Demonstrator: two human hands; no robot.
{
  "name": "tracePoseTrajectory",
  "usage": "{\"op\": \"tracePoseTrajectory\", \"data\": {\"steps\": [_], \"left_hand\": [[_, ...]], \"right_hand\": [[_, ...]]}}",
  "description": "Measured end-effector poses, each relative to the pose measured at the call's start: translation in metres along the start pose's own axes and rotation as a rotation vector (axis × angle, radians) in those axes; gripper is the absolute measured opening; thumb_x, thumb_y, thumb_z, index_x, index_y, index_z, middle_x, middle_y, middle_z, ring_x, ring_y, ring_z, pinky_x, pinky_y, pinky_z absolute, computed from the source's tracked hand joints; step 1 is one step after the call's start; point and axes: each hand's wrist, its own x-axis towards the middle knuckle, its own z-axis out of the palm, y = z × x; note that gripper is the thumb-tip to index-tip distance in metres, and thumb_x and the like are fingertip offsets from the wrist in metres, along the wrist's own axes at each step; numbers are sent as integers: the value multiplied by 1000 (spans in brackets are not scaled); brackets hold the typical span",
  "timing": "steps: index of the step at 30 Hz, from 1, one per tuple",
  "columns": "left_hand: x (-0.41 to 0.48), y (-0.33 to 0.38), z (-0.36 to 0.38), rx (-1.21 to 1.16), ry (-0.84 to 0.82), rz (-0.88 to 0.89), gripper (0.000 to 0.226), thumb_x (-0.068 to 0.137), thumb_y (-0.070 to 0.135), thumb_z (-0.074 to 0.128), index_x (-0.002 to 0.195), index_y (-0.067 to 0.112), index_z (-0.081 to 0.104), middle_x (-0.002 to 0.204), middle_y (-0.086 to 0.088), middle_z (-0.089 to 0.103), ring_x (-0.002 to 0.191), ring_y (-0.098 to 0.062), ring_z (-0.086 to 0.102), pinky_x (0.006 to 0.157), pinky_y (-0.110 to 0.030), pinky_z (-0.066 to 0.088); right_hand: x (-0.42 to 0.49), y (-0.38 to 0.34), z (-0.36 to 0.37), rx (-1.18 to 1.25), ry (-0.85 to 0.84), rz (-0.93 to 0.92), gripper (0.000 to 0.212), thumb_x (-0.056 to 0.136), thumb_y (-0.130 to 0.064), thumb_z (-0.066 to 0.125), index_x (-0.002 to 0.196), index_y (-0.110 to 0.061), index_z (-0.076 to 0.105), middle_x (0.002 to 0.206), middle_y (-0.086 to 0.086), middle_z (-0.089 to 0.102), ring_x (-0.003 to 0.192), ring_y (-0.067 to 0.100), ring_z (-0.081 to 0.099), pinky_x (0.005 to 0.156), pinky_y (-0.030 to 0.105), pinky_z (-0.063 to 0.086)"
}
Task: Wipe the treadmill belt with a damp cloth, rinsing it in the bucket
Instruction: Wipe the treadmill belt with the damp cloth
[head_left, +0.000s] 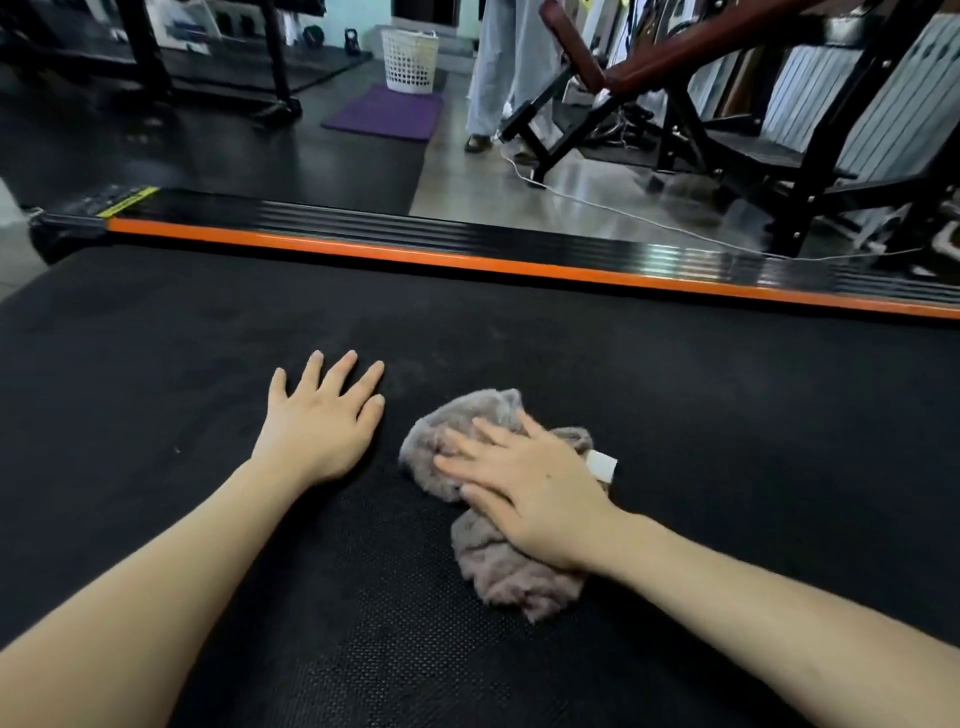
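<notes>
Forearms (156, 597) extend — right hand (524, 493), fingers (467, 442) straight, presses the cloth (498, 577) — left hand (317, 426) splayed on belt (727, 415).

1. Treadmill belt (675, 395): black textured surface, bordered on the far side by an orange-edged side rail (467, 258).
2. Cloth (511, 577): crumpled, grey-pink, lying on the belt under the flat right hand (524, 488).
3. Left hand (317, 421): palm down on the belt, fingers spread, just beside the cloth.

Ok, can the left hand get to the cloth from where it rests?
Probably yes. The left hand lies flat on the belt beside the cloth, with only bare belt between them. The right hand presses on the cloth's middle, but the side facing the left hand is uncovered.
</notes>
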Motion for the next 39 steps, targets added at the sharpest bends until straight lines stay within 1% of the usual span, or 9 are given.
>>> {"op": "tracePoseTrajectory", "data": {"steps": [3, 6, 8, 15, 17, 20, 23, 33, 39], "left_hand": [[0, -1, 1, 3, 2, 9, 53, 98, 47, 5, 150, 38, -2, 160, 5, -3, 147, -24, -8, 116, -51, -1], [0, -1, 2, 9, -3, 11, 54, 97, 48, 3, 150, 38, -2, 160, 5, -3, 147, -24, -8, 115, -51, -1], [1, 1, 3, 17, 12, 3, 54, 97, 48, 4, 150, 38, -2, 160, 5, -3, 147, -24, -7, 116, -51, -1], [1, -1, 2, 25, 12, 16, 54, 98, 46, 7, 150, 37, 0, 160, 5, -1, 147, -23, -5, 117, -51, 1], [0, -2, 1, 13, 3, 16, 54, 97, 47, 6, 150, 38, 0, 160, 5, -2, 147, -23, -6, 117, -50, 0], [-1, -2, 0, -3, 3, 18, 56, 95, 48, 4, 150, 38, -1, 160, 6, -4, 147, -22, -7, 117, -49, -1], [-2, -2, 3, -3, 7, 8, 56, 95, 49, 5, 150, 40, 0, 160, 7, -3, 147, -22, -8, 117, -49, -2], [81, 35, 4, 18, 77, -116, 57, 96, 53, 12, 150, 36, 14, 159, -1, 13, 143, -41, 3, 114, -58, 4], [86, 26, 9, 39, 66, -133, 59, 92, 58, 7, 149, 42, 9, 159, 4, 9, 145, -36, 3, 115, -55, 5]], "right_hand": [[14, 42, -14, 27, -13, 50, 39, 99, -30, 33, 130, -27, 56, 142, -6, 49, 132, 17, 42, 109, 33, 24], [42, 113, -31, -66, 19, 693, 38, 100, -25, 31, 132, -26, 51, 141, 1, 49, 128, 22, 44, 108, 40, 28], [70, 128, -26, -115, 19, 882, 38, 98, -27, 30, 130, -24, 51, 139, 2, 50, 128, 24, 43, 107, 52, 26], [146, 39, 13, -76, -63, 261, 43, 101, -36, 23, 143, -36, 37, 155, -10, 27, 142, 16, 24, 115, 49, 8], [135, 64, 4, -63, -25, 298, 42, 102, -31, 26, 141, -35, 40, 153, -11, 32, 140, 11, 27, 113, 40, 13], [86, 138, -16, 24, 132, 655, 38, 100, -21, 33, 132, -22, 52, 141, 0, 49, 128, 17, 42, 101, 29, 23], [43, 191, -25, -50, 95, 913, 40, 100, -28, 31, 137, -28, 47, 145, 1, 45, 132, 24, 38, 110, 43, 20], [73, 200, -17, -191, 136, 941, 36, 95, -25, 34, 120, -24, 60, 129, 4, 58, 121, 26, 49, 105, 48, 26], [167, 131, 2, -119, 106, 489, 33, 95, -29, 38, 121, -27, 58, 131, 1, 56, 124, 23, 47, 105, 55, 27]]}}
